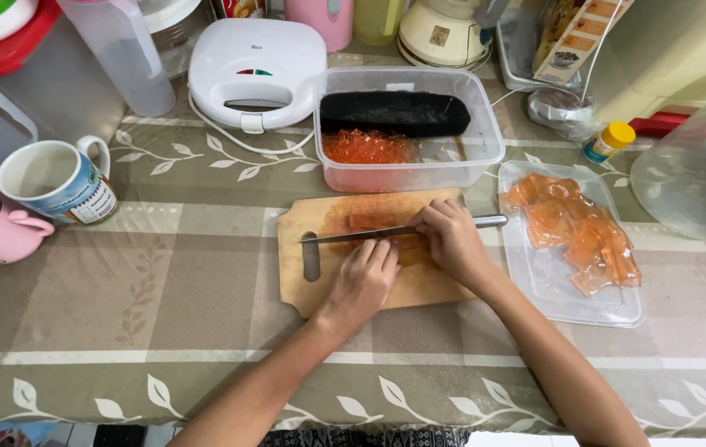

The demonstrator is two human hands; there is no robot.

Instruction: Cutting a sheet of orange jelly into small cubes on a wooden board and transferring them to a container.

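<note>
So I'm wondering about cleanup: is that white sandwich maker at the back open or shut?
Shut. The sandwich maker's white lid lies flat on its base, with the front latch down.

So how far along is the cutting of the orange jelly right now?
Done: a pile of small orange cubes lies in the clear container. In hand: the right hand holds a knife across an orange piece on the cutting board, with the left hand steadying beside it. Left: uncut orange sheets on the clear lid.
</note>
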